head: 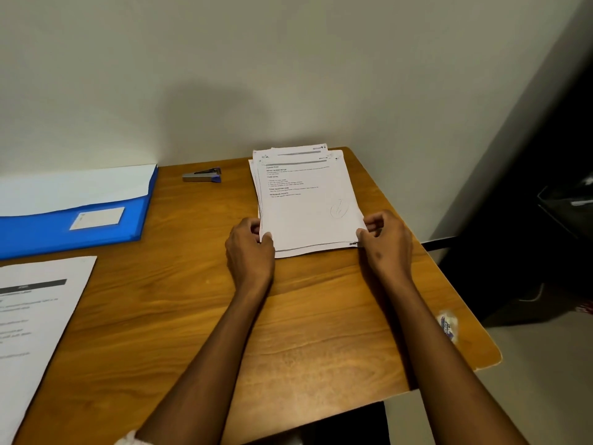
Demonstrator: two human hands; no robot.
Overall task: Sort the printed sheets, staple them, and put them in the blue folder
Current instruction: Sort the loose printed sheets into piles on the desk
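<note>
Both hands [250,248] [386,242] pinch the uneven, seemingly unstapled printed sheets [308,200] at near corners

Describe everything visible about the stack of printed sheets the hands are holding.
The stack of printed sheets is white paper with black text headings and a pen scribble low on the top page. Its sheets are fanned unevenly, edges not squared. It lies flat on the wooden table near the wall. The left hand and right hand pinch its near corners.

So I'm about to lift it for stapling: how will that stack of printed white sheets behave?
The stack of printed white sheets looks thin, so probably floppy and light. Its edges are already fanned, so sheets may slide apart unless both corners stay pinched.
</note>
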